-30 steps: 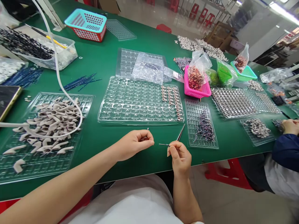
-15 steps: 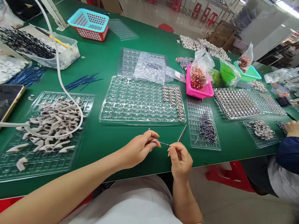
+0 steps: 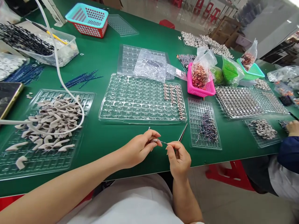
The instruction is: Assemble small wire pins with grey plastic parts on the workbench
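My left hand (image 3: 142,146) is closed around a small pale grey hollow-looking piece (image 3: 154,140), mostly hidden by the fingers. Thin dark wire (image 3: 164,143) runs from it to my right hand (image 3: 179,158), which pinches the wire's end between thumb and forefinger. Metal tweezers (image 3: 183,132) show beyond the right knuckles; whether that hand holds them or they lie on the table, I cannot tell. In front of both hands is a clear compartment tray (image 3: 135,98), with small pinkish-grey ring-headed parts (image 3: 173,94) along its right side.
Left, a heap of pale grey curved shells (image 3: 59,115) covers another tray, with a white cable (image 3: 60,77) looping over it. Right, a tray of fine wired parts (image 3: 206,127) lies beside a pink basket (image 3: 201,91). A co-worker's hand (image 3: 293,128) shows at far right.
My right hand has moved slightly left, closer to my left hand, and the wire between them looks shorter and more bent. The view has shifted a little.
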Available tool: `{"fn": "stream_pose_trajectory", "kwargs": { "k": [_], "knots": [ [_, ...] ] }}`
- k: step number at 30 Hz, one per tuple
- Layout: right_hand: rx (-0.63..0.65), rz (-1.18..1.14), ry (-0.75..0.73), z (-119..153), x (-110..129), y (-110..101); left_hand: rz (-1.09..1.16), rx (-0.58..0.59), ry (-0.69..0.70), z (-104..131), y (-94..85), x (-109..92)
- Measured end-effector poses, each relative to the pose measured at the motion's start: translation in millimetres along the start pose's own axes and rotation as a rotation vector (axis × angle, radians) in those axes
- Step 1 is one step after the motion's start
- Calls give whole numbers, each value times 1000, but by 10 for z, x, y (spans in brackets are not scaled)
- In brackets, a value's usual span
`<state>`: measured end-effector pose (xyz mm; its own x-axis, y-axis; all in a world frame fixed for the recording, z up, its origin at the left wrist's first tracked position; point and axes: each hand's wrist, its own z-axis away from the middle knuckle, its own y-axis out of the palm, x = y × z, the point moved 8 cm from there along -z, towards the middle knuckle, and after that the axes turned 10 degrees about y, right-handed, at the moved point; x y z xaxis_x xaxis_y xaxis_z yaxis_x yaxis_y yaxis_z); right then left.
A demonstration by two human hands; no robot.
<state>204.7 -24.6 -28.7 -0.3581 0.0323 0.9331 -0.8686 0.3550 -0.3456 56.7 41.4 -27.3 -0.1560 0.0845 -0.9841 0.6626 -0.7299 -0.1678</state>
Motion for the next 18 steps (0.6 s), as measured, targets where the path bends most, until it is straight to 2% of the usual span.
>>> {"fn": "stream_pose_trajectory", "kwargs": {
  "k": [6, 12, 18],
  "knots": [
    [33, 56, -80, -14, 113, 46, -106, 18, 54, 3, 25, 15],
    [75, 97, -145, -18, 199, 116, -389, 3, 251, 19, 71, -43],
    [103, 116, -150, -32, 191, 150, -621, 63, 345, 40, 131, -40]
  ]
}}
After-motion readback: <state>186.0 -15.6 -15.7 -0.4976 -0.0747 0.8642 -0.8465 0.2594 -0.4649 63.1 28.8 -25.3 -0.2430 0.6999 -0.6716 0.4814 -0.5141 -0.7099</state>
